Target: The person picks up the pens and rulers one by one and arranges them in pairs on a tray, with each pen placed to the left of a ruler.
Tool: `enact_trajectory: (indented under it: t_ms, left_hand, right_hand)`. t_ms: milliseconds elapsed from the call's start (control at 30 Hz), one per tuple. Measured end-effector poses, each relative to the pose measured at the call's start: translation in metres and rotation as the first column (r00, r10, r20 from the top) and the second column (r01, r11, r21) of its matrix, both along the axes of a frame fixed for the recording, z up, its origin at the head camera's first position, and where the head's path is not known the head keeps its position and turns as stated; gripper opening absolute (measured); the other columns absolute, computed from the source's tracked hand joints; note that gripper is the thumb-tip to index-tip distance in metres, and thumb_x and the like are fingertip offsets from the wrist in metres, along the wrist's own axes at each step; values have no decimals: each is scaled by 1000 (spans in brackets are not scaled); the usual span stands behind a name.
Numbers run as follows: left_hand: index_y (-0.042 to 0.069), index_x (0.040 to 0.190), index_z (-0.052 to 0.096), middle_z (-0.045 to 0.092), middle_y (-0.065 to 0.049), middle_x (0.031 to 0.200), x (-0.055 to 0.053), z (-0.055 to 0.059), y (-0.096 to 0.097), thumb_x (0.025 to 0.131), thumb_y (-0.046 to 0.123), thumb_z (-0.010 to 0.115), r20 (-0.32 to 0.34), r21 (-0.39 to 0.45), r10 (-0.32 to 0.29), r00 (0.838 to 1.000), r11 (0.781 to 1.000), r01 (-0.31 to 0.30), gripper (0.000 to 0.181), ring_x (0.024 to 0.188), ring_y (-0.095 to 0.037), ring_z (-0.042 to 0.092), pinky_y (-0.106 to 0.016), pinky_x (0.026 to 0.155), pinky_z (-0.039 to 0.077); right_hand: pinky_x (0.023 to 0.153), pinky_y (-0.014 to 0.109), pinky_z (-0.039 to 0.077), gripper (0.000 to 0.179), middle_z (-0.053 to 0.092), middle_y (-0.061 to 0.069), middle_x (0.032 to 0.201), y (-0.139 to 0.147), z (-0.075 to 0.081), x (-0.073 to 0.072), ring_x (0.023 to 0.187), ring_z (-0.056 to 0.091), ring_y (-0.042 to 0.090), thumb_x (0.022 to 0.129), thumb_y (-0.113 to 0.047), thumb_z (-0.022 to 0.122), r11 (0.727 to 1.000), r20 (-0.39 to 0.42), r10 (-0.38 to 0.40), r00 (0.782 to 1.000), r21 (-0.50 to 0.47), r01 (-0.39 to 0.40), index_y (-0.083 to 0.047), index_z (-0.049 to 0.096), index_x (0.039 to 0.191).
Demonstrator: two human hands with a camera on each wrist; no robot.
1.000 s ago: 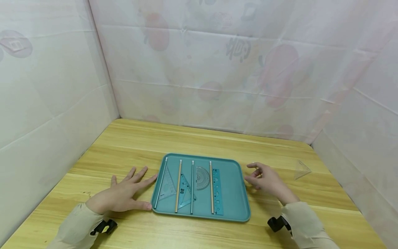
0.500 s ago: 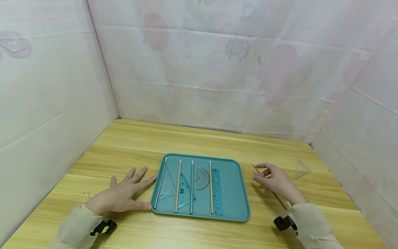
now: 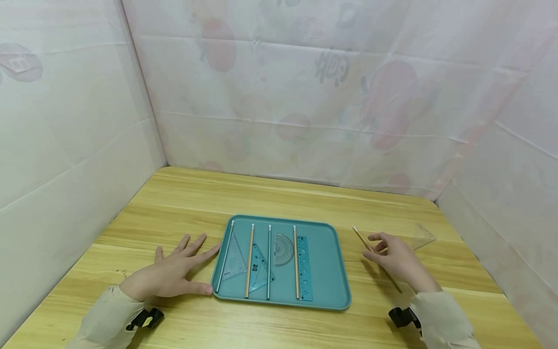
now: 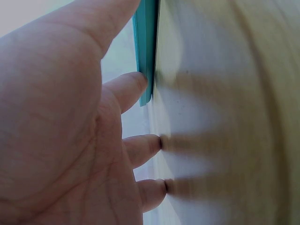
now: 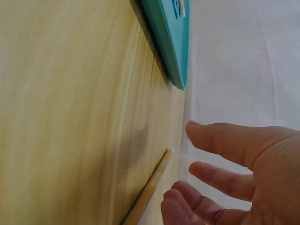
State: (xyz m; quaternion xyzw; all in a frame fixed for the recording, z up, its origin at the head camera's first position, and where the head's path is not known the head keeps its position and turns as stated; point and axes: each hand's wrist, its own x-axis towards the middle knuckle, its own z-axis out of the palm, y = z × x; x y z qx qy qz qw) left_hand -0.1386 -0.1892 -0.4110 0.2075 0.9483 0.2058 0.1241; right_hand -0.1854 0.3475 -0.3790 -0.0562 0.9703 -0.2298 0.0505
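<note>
My left hand [image 3: 167,276] lies with fingers spread at the left side of the teal tray [image 3: 327,271], its thumb and index fingertips right at the rim. In the left wrist view, two other fingertips [image 4: 152,143] meet the tabletop. My right hand [image 3: 398,259] hovers over a gold pencil [image 3: 361,236] that lies slanted on the table right of the tray. The right wrist view shows that hand's fingers parted and holding nothing, with the pencil [image 5: 152,185] beneath them. A clear set square [image 3: 423,237] lies just beyond the right hand, partly overlapped by it.
Inside the tray are two teal pencils [image 3: 269,261], two gold pencils [image 3: 250,261], a clear set square [image 3: 235,264], a blue set square [image 3: 261,278], a clear protractor [image 3: 283,249] and a blue ruler [image 3: 305,269]. Fabric walls [image 3: 279,97] enclose the table's back and sides.
My right hand has moved right, away from the tray's edge, uncovering the gold pencil on the table. The left hand and the tray have stayed in place.
</note>
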Motion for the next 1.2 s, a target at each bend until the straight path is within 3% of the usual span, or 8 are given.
enact_trajectory:
  t_ms: [433, 900, 1200]
  left_hand:
    - [32, 170, 33, 15, -23, 179, -1, 0, -1, 88, 77, 71, -2, -4, 0, 1000, 1000, 0, 101, 159, -65, 8, -103, 95, -1]
    - [33, 170, 33, 15, -23, 179, -2, 0, 1, 88, 77, 70, 9, -6, -8, 1000, 1000, 8, 100, 160, -65, 8, -103, 96, -1]
    - [34, 170, 32, 13, -23, 180, -3, -3, -2, 88, 78, 69, -7, -10, -4, 1000, 1000, 4, 100, 159, -66, 7, -103, 95, -1]
  right_hand:
    - [89, 57, 61, 57, 71, 26, 117, 6, -3, 8, 104, 73, 40, 101, -26, 76, 999, 14, 2, 1000, 43, -3, 9, 58, 142]
    - [79, 45, 60, 38, 75, 9, 98, 11, -13, 12, 90, 71, 22, 96, -4, 78, 999, 4, 2, 1000, 38, -2, 7, 66, 130]
    - [71, 35, 52, 30, 72, 4, 92, 8, -15, 10, 80, 61, 16, 98, -3, 72, 999, 5, 8, 1000, 43, -8, 5, 68, 127]
